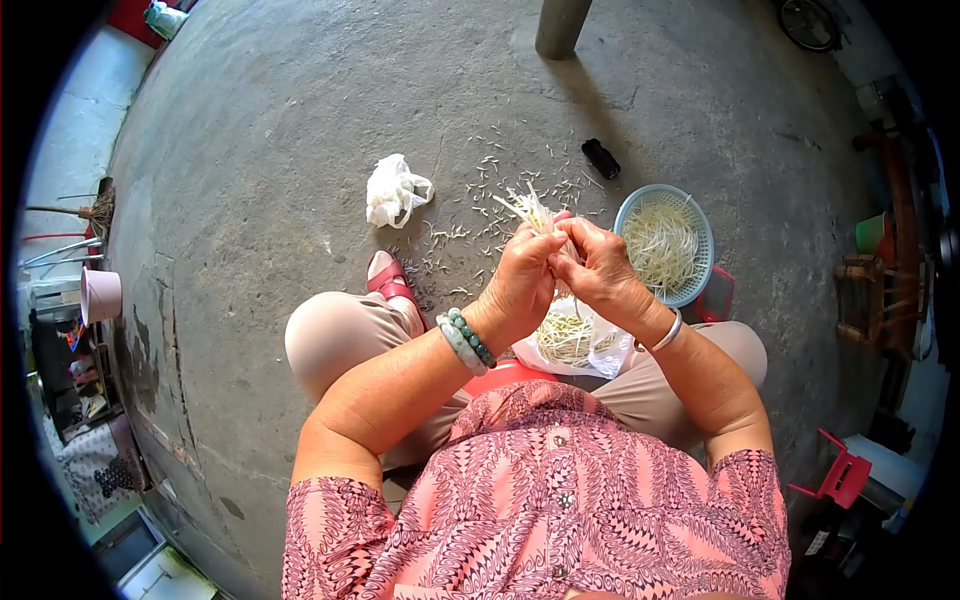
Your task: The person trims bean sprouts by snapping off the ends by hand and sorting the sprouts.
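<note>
A bunch of bean sprouts (pixel 535 208) sticks up out of my left hand (pixel 522 270), whose fingers are wrapped round it. Close against it, my right hand (pixel 598 262) has its thumb and fingers pinched together at the bunch; what lies between those fingertips is too small to make out. Below my hands, between my legs, an open white plastic bag (pixel 610 352) holds more bean sprouts (pixel 565 338). To the right of my hands stands a light blue plastic basket (pixel 709 240) with pale sprouts (pixel 660 240) in it.
Scattered sprout bits (pixel 485 180) lie on the concrete floor beyond my hands. A crumpled white bag (pixel 396 192) is to the left, a black object (pixel 600 158) farther off, and a post (pixel 562 28) at the top. A red stool (pixel 838 470) stands at right.
</note>
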Tool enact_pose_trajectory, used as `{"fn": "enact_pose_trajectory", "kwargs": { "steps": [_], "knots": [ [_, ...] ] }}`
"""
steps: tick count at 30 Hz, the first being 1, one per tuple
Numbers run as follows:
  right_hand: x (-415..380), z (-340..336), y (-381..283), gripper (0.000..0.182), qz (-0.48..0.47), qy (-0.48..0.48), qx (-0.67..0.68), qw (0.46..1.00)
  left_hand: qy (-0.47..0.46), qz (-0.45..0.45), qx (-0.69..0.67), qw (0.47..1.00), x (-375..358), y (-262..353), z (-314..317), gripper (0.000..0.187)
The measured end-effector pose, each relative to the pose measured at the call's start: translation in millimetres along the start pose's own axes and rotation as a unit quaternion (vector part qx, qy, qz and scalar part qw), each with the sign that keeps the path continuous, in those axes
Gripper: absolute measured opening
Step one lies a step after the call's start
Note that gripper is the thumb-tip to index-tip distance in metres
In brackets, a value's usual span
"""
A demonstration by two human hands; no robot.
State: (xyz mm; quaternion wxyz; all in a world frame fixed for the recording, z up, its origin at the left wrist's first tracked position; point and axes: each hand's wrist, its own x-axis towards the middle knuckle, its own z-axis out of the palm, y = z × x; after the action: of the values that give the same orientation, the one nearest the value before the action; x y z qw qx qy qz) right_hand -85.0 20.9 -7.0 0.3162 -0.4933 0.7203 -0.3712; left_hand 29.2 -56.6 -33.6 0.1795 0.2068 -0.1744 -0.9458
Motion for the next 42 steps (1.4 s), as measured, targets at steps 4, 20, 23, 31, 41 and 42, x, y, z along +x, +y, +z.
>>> {"fn": "enact_pose_trajectory", "kwargs": {
  "steps": [4,20,23,31,41,42],
  "knots": [
    [-2,-10,1,0.021,0.068,-0.064,0.315,0.944,-0.022,0.002,0.028,0.999,-4,6,3,0.041],
    [-16,-9,-9,0.027,0.049,-0.044,0.235,0.97,-0.017,-0.045,-0.005,0.999,-7,7,3,0.043],
    [-18,-10,-1,0.025,0.01,-0.012,0.155,0.988,-0.019,-0.049,-0.049,0.997,-5,8,3,0.042],
    [-16,-18,-10,0.017,-0.001,0.027,0.178,0.984,0.002,-0.082,-0.055,0.995,-8,4,0,0.041],
    [-15,-17,-9,0.014,0.035,0.044,0.232,0.971,0.017,-0.089,-0.048,0.995,-13,3,2,0.045],
    [-16,-16,-11,0.014,0.036,0.05,0.241,0.969,0.022,-0.088,-0.047,0.995,-12,2,1,0.043]
  ]
}}
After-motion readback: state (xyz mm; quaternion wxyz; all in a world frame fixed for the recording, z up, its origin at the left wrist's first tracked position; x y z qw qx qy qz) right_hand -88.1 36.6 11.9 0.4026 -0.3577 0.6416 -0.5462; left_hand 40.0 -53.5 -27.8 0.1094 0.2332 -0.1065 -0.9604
